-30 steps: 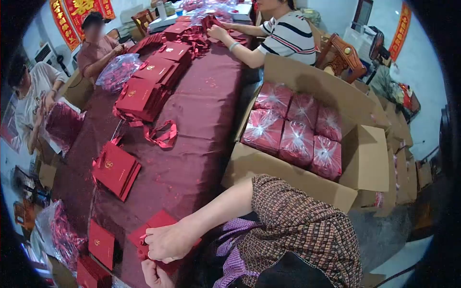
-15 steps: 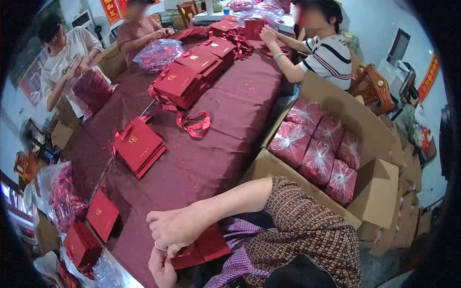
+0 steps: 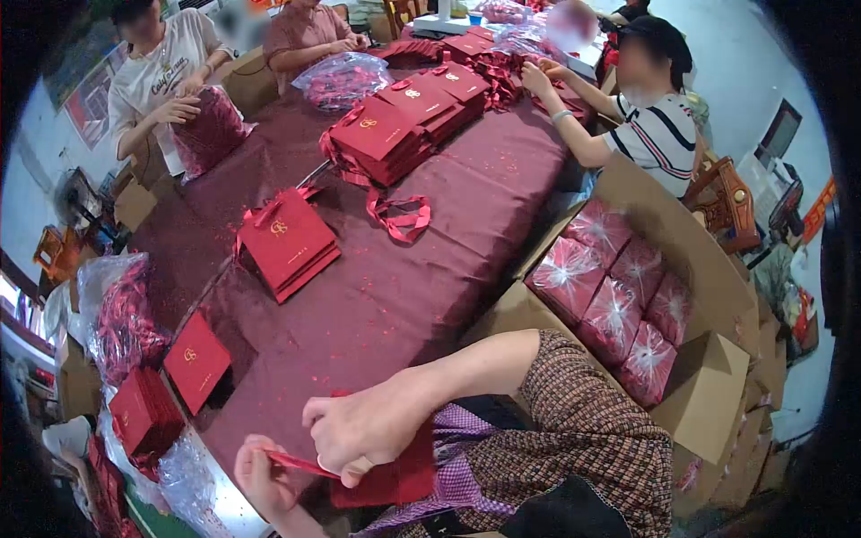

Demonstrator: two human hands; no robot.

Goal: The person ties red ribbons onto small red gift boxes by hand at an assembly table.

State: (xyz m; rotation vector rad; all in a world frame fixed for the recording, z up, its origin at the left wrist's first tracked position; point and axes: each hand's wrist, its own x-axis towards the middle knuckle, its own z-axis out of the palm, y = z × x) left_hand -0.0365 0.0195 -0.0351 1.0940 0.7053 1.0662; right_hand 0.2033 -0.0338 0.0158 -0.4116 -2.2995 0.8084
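In front of my body lies a red paper gift bag (image 3: pixel 408 471), partly covered by my right hand (image 3: pixel 363 435). A red ribbon (image 3: pixel 300 464) is stretched between my two hands. My left hand (image 3: pixel 265 473), at the bottom left, pinches one end of it. My right hand is closed on the other end, knuckles up, a ring on one finger. How the ribbon meets the bag is hidden beneath the right hand. To the left, a flat red bag (image 3: pixel 197 360) with a gold logo lies near a stack of red bags (image 3: pixel 150 415).
Finished-looking bags with ribbon handles (image 3: pixel 287 242) and a long row of bags (image 3: pixel 408 121) sit on the dark red tablecloth (image 3: pixel 359 332). A loose ribbon loop (image 3: pixel 399 220) lies between. At right, a carton (image 3: pixel 507 316) holds wrapped red bundles (image 3: pixel 619 291). Several people work around the table.
My hands have moved apart, and the red ribbon now shows taut between them. More of the bag shows beside my right hand. The view has shifted; the person at upper left has moved a hand.
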